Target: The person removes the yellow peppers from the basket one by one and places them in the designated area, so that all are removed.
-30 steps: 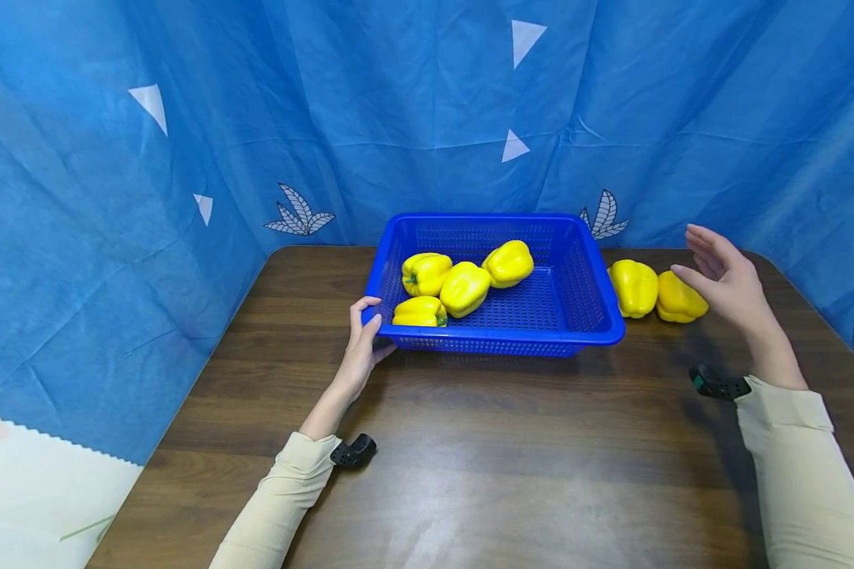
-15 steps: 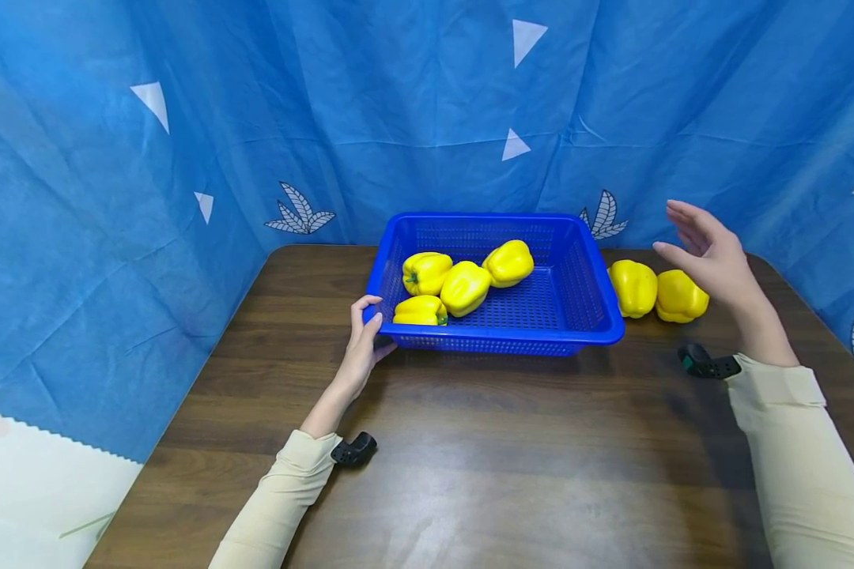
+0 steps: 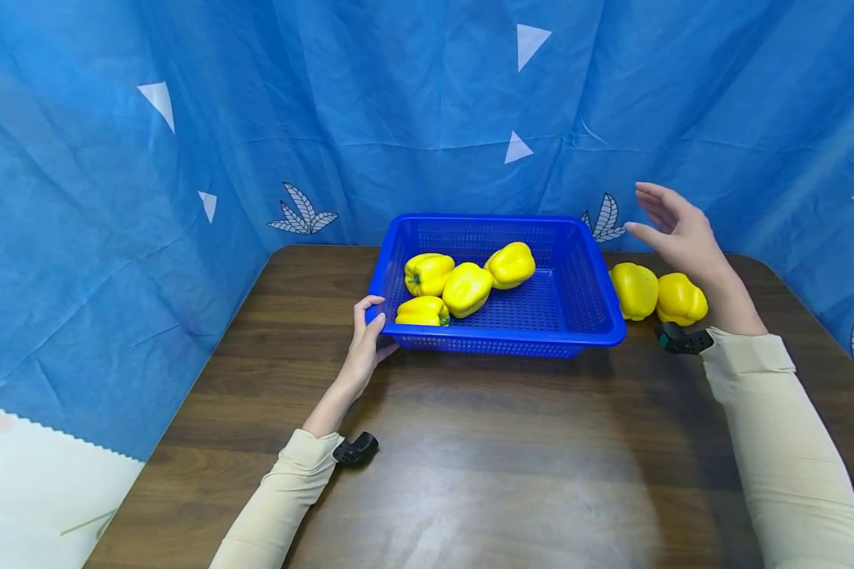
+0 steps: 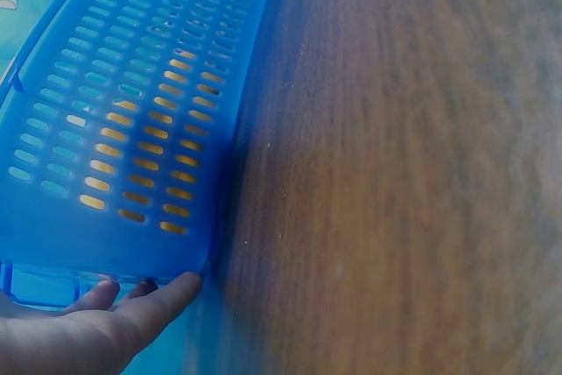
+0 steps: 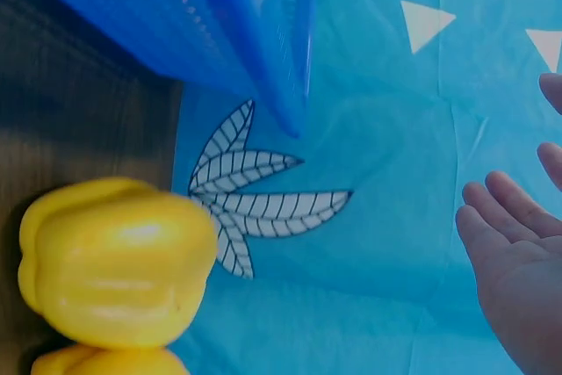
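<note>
A blue slotted plastic basket (image 3: 512, 340) stands on the table with several yellow bell peppers (image 3: 467, 290) inside, mostly toward its left half. My left hand (image 3: 359, 352) grips the basket's front left corner, fingers over the rim and thumb below. In the left wrist view, that hand (image 4: 114, 327) is at the basket's end wall (image 4: 97, 243). Raised on the right, my right hand (image 3: 683, 237) holds nothing, fingers bent loosely and thumb apart. Beneath and left of it, two more bell peppers (image 3: 635, 291) lie side by side just outside the basket; the nearer one (image 5: 123, 261) shows large in the right wrist view.
The brown wooden table (image 3: 484, 458) extends in front of the basket. Behind and to the left hangs a blue curtain (image 3: 413, 103) with white triangles and leaf drawings, close past the table's back edge. Black wrist cameras (image 3: 356, 449) sit on both forearms.
My right hand has moved left and upward, passing from beside the outer bell pepper to above the pair. The left hand, the basket and the peppers stay where they were.
</note>
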### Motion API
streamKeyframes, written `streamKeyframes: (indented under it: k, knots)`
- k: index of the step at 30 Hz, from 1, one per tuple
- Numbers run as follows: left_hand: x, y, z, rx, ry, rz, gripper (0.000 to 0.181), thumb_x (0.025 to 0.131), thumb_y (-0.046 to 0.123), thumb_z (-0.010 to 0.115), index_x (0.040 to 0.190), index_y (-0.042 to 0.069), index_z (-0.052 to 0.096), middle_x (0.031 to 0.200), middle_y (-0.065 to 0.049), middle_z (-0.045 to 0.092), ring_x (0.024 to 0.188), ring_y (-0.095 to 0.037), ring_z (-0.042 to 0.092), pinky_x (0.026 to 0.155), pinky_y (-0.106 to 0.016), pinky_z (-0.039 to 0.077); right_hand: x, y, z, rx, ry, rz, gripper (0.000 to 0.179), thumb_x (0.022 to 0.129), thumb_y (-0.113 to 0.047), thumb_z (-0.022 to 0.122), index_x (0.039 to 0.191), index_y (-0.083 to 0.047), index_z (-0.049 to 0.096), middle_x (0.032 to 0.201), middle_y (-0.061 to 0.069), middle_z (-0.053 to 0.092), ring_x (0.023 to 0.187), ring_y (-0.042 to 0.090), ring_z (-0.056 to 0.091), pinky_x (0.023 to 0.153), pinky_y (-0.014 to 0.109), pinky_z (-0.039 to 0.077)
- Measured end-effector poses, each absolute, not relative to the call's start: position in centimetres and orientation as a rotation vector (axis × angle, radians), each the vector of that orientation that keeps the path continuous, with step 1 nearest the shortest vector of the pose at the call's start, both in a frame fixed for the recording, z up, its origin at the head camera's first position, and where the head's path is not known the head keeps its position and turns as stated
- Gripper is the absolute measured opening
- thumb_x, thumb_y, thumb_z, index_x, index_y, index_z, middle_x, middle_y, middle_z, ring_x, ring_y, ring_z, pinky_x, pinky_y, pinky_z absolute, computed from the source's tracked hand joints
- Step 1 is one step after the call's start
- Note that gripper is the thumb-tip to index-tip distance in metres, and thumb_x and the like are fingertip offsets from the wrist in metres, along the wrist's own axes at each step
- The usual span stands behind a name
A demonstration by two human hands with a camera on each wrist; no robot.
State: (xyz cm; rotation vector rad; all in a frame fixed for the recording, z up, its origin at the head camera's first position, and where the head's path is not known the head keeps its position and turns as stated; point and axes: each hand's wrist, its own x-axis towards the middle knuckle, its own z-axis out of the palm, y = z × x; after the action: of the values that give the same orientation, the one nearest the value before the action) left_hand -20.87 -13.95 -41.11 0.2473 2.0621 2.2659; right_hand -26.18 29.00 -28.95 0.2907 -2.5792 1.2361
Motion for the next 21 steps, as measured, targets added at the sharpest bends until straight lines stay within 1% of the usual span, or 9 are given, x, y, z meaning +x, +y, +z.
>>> streamKeyframes:
  k: [7, 12, 21]
  knots:
    - [-20.9, -14.0, -41.2, 0.243, 2.063, 2.273, 0.034, 0.099, 0.026, 0.032, 0.130, 0.017, 0.021, 0.149, -0.013, 0.006, 0.136, -0.039, 0.023, 0.103, -0.067, 0.031, -27.7, 27.1, -28.8, 0.347, -2.591, 1.270, 0.060, 0.093, -0.026, 0.055, 0.146, -0.014, 0.029, 0.152, 0.017, 0.030, 0.141, 0.032, 0.030, 0.116, 0.047, 0.024]
    - [-20.9, -14.0, -41.2, 0.247, 2.069, 2.263, 0.035, 0.099, 0.027, 0.031, 0.131, 0.017, 0.020, 0.149, -0.013, 0.006, 0.135, -0.040, 0.024, 0.103, -0.066, 0.031, -28.5, 25.9, -28.8, 0.359, -2.598, 1.284, 0.060, 0.093, -0.028, 0.055, 0.146, -0.013, 0.031, 0.150, 0.021, 0.032, 0.138, 0.036, 0.033, 0.113, 0.050, 0.027]
    - [-20.9, -14.2, -41.3, 0.269, 2.071, 2.265, 0.033, 0.099, 0.027, 0.031, 0.130, 0.018, 0.021, 0.149, -0.013, 0.006, 0.135, -0.040, 0.025, 0.102, -0.066, 0.032, -29.5, 24.4, -28.7, 0.317, -2.640, 1.278, 0.062, 0.093, -0.034, 0.054, 0.146, -0.012, 0.030, 0.148, 0.021, 0.034, 0.136, 0.038, 0.035, 0.110, 0.054, 0.031]
